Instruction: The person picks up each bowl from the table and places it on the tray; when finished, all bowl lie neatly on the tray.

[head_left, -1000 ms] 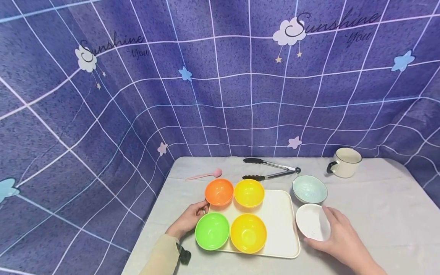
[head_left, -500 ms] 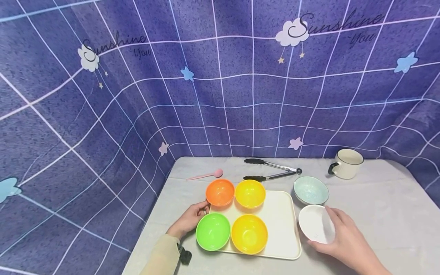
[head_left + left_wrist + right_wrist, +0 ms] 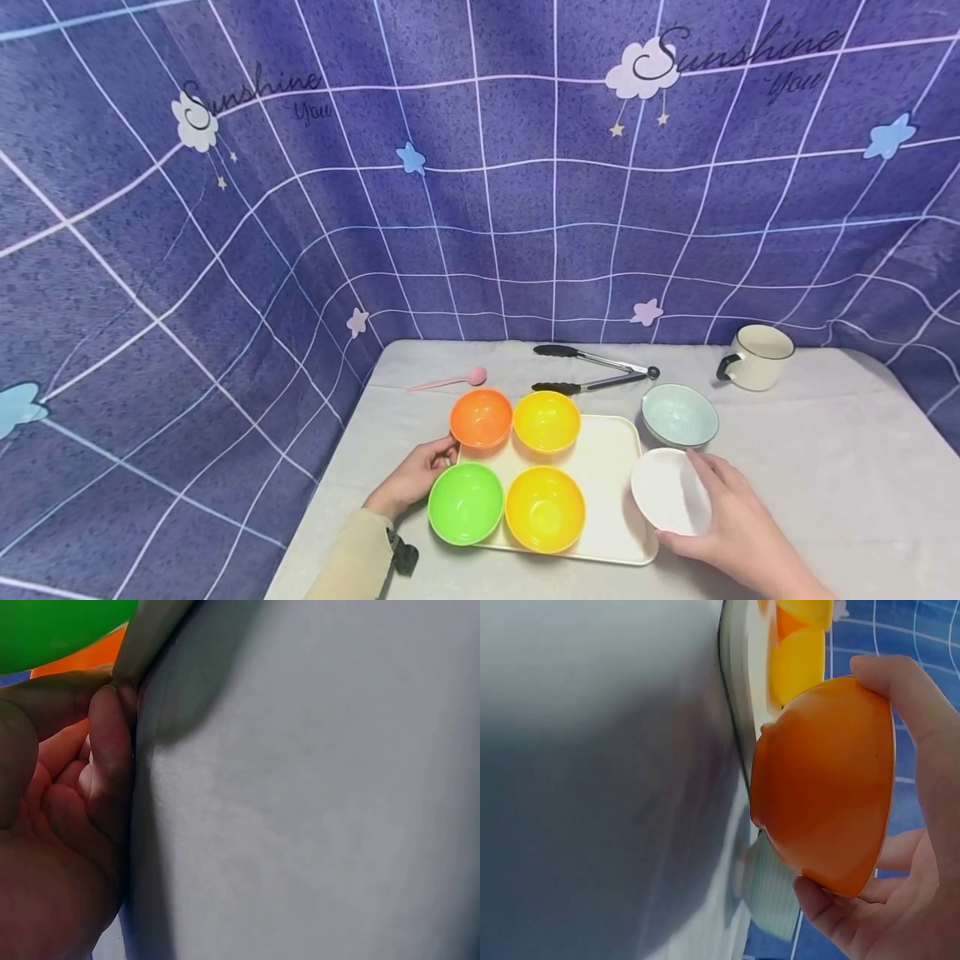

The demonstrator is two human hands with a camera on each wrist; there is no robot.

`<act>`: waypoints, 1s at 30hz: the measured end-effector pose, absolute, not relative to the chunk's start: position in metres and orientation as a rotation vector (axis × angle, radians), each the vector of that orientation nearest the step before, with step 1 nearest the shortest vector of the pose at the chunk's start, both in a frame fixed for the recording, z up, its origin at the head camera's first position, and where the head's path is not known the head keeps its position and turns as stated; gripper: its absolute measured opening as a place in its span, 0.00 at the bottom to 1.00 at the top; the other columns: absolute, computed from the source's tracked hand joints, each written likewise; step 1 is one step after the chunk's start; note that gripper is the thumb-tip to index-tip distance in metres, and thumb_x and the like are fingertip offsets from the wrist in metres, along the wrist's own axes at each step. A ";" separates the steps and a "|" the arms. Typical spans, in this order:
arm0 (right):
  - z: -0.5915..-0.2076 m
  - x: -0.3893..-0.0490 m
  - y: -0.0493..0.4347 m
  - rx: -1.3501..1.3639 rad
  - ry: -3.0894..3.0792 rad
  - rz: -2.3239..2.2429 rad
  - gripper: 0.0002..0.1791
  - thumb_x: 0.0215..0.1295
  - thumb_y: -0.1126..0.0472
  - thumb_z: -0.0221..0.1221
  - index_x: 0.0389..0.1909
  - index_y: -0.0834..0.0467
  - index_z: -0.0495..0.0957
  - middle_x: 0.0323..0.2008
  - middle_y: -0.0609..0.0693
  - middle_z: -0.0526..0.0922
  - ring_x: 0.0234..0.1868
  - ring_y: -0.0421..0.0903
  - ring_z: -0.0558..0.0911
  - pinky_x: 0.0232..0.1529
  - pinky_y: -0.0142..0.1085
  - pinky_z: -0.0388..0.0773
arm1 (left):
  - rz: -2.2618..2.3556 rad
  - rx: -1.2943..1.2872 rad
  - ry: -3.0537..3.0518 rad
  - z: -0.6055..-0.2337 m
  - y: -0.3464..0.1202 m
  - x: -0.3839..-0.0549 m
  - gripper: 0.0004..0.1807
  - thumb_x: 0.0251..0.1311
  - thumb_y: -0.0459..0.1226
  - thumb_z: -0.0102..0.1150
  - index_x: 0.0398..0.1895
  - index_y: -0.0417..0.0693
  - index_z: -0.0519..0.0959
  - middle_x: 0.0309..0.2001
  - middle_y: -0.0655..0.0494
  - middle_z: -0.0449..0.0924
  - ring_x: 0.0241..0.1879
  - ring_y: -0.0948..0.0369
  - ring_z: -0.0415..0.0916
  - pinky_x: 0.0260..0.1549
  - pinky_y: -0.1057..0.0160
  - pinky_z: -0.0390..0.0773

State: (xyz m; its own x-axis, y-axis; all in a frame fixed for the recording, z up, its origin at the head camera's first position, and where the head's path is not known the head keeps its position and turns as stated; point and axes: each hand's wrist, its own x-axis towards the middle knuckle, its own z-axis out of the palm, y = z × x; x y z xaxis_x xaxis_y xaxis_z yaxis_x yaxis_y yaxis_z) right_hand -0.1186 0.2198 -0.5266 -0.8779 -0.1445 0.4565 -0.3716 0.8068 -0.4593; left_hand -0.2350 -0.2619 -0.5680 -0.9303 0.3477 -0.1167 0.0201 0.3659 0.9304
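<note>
My right hand (image 3: 738,517) grips a bowl (image 3: 667,492) by opposite sides of its rim, white inside and orange outside in the right wrist view. It is tilted a little and overlaps the right edge of the cream tray (image 3: 611,450). At the tray's left edge, my left hand (image 3: 408,482) pinches the rim between thumb and fingers (image 3: 109,735). An orange bowl (image 3: 481,418) and a yellow bowl (image 3: 547,422) stand in the back row on the tray. In front of them are a green bowl (image 3: 466,503) and a second yellow bowl (image 3: 545,509).
A pale blue bowl (image 3: 678,415) stands just behind the held bowl. Tongs (image 3: 557,388) with black ends lie spread behind the tray, and a pink spoon (image 3: 476,377) lies to their left. At the back right stands a cream mug (image 3: 761,362). A purple curtain (image 3: 517,200) hangs behind the table.
The held bowl first shifted slightly right, then moved left with my right hand until it overlapped the tray's right edge. My left hand stays at the tray.
</note>
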 end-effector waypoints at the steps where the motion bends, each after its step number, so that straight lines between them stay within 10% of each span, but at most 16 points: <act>1: -0.527 -0.119 0.216 0.399 -2.589 0.777 0.68 0.28 0.36 0.84 0.68 0.73 0.70 0.58 0.70 0.74 0.57 0.69 0.75 0.52 0.63 0.72 | 1.583 0.325 2.339 -0.568 -0.262 -0.235 0.33 0.64 0.21 0.57 0.74 0.38 0.71 0.40 0.54 0.73 0.30 0.63 0.66 0.28 0.71 0.69; 30: -0.542 -0.108 0.167 0.435 -2.722 0.848 0.67 0.31 0.27 0.80 0.67 0.68 0.73 0.62 0.61 0.75 0.60 0.59 0.76 0.55 0.59 0.78 | 1.594 0.350 2.321 -0.569 -0.263 -0.235 0.32 0.64 0.21 0.57 0.73 0.39 0.72 0.39 0.53 0.73 0.29 0.65 0.66 0.28 0.71 0.69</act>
